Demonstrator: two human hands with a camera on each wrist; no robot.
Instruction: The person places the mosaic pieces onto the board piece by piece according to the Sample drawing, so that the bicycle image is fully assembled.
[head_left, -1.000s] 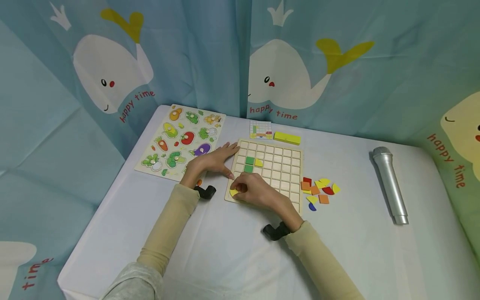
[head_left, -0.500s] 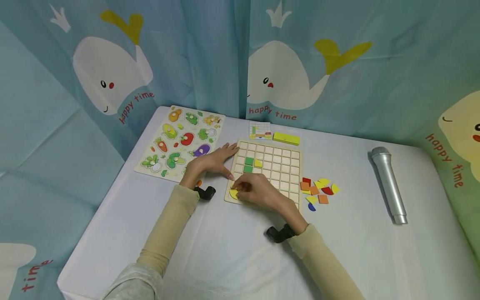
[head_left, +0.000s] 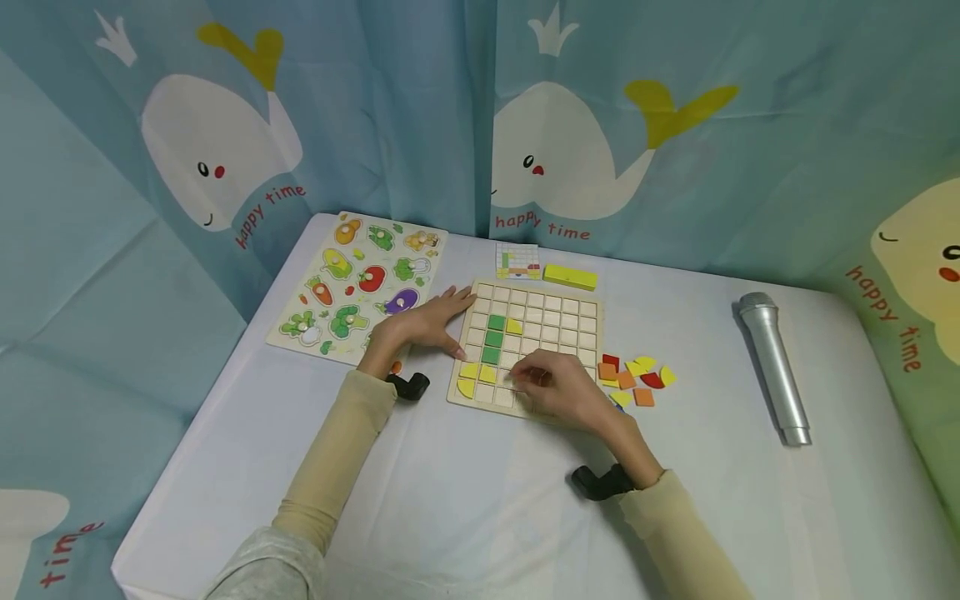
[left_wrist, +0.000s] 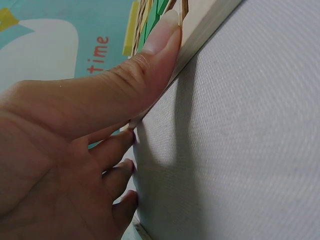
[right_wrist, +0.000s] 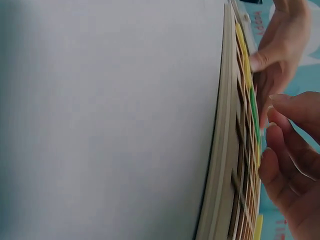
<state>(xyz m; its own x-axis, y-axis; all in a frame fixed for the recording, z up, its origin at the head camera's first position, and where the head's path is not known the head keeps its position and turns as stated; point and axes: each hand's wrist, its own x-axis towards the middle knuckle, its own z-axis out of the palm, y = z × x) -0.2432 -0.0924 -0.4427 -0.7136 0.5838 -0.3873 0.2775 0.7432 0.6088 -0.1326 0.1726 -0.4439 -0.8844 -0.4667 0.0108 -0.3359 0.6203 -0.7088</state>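
A wooden grid board [head_left: 558,321] lies on the table. Three green square tiles [head_left: 492,339] form a column in it, with a yellow quarter-round tile [head_left: 513,327] beside the top one. Several yellow tiles [head_left: 487,374] fill cells at its lower left corner. My left hand [head_left: 422,327] rests spread at the board's left edge, its thumb [left_wrist: 162,35] on the rim in the left wrist view. Over the lower middle of the board, my right hand [head_left: 562,387] hovers with loosely bent fingers [right_wrist: 282,145]; nothing shows between them.
Loose red, orange, yellow and blue tiles [head_left: 643,397] lie right of the board. Behind it are a pattern card [head_left: 517,260] and a yellow box [head_left: 570,277]. A vegetable puzzle [head_left: 360,304] lies left, a silver microphone [head_left: 777,367] far right.
My right hand has lifted off the lower left corner and moved right, uncovering the yellow tiles there and the third green one. The left hand stays put.
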